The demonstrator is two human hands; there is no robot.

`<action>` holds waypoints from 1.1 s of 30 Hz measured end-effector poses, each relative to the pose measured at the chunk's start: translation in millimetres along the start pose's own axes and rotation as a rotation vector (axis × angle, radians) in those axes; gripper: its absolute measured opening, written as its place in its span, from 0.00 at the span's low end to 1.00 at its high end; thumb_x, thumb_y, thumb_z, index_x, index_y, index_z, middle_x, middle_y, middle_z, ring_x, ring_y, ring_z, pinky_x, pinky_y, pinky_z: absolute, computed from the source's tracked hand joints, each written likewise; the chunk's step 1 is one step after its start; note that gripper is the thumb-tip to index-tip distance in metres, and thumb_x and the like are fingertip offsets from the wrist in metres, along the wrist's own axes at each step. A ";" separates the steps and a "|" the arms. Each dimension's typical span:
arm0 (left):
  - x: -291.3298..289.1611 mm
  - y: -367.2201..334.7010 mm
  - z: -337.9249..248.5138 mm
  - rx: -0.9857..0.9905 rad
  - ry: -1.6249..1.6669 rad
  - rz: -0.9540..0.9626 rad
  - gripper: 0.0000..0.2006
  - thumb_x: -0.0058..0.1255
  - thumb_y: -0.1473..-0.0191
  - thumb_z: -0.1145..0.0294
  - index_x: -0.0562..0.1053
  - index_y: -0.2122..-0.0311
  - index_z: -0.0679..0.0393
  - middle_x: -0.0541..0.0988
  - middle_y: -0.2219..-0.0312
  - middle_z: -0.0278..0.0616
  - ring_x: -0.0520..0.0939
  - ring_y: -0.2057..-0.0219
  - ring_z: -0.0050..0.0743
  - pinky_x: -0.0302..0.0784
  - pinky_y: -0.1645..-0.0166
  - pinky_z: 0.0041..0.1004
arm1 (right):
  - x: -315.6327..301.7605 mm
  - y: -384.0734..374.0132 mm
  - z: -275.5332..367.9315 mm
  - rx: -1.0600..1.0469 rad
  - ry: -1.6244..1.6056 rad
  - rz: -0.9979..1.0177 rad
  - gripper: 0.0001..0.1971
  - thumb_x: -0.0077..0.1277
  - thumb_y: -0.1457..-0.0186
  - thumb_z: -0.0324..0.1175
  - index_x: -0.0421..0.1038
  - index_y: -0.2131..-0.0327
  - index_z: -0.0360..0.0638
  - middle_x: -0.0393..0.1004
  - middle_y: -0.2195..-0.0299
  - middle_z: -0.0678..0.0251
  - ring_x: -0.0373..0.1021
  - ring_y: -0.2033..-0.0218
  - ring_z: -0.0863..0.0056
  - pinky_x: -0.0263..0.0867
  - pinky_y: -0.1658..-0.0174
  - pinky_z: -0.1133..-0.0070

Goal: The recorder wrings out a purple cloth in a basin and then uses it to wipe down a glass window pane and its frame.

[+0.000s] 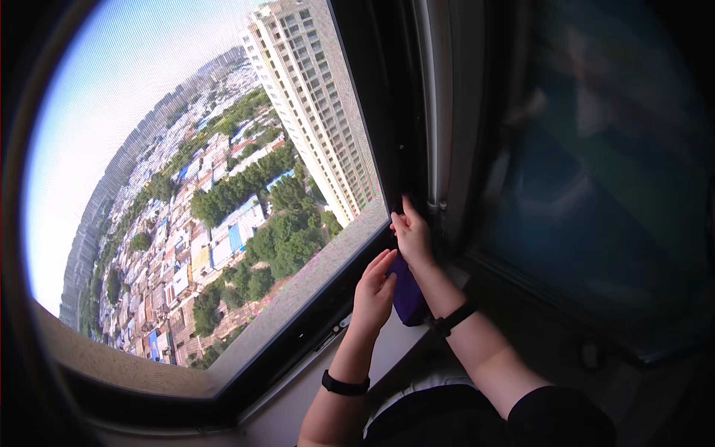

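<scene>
My right hand (pixel 414 237) is up at the lower corner of the dark window frame (pixel 298 339). Its index finger points upward along the frame while the other fingers curl in. A purple cloth (pixel 408 296) hangs below that hand and seems gripped in it, though the fingers hide the upper part. Just left of the cloth is my left hand (pixel 374 292), its fingers stretched and its thumb apart. It holds nothing that I can see; whether it touches the cloth, I cannot tell. Both wrists wear black bands.
Beyond the mesh-covered window lie a tall building (pixel 316 104), low rooftops and trees. To the right, a dark glass pane (pixel 596 208) stands at an angle with blurred reflections. A pale sill (pixel 387 349) runs under my hands, with a small metal fitting (pixel 328 337) on the frame.
</scene>
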State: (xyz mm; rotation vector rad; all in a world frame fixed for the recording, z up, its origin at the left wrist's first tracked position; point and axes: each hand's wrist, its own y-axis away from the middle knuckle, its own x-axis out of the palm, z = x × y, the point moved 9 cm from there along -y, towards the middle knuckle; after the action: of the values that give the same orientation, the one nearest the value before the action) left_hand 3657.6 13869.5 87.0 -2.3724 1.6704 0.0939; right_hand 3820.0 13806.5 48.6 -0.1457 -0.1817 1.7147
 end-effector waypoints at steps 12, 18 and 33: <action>-19.1 6.6 -50.3 0.125 -0.074 -0.032 0.23 0.44 0.42 0.80 0.70 0.40 0.57 0.69 0.40 0.46 0.72 0.44 0.31 0.65 0.42 0.24 | 8.9 -34.6 200.8 -0.641 0.040 -0.091 0.24 0.49 0.37 0.30 0.60 0.38 0.40 0.68 0.68 0.64 0.67 0.71 0.73 0.68 0.63 0.77; -34.3 -9.9 -103.3 0.234 -0.046 -0.042 0.25 0.41 0.41 0.81 0.64 0.37 0.60 0.67 0.39 0.49 0.64 0.35 0.41 0.55 0.33 0.33 | 6.9 -44.1 260.9 -0.829 0.149 -0.194 0.23 0.46 0.36 0.31 0.60 0.39 0.37 0.70 0.65 0.56 0.72 0.67 0.60 0.69 0.62 0.71; -28.3 -17.0 -113.2 0.315 -0.058 -0.071 0.26 0.42 0.40 0.81 0.65 0.36 0.56 0.69 0.40 0.41 0.71 0.42 0.31 0.64 0.39 0.29 | -10.5 -31.9 163.3 -0.732 0.345 -0.213 0.25 0.47 0.39 0.26 0.62 0.38 0.48 0.71 0.68 0.54 0.72 0.67 0.55 0.69 0.63 0.65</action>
State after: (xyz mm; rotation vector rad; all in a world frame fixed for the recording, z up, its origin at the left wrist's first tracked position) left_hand 3654.2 13874.9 204.8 -2.1677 1.4514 -0.1040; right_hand 3819.7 13794.6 215.0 -0.9205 -0.5406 1.3186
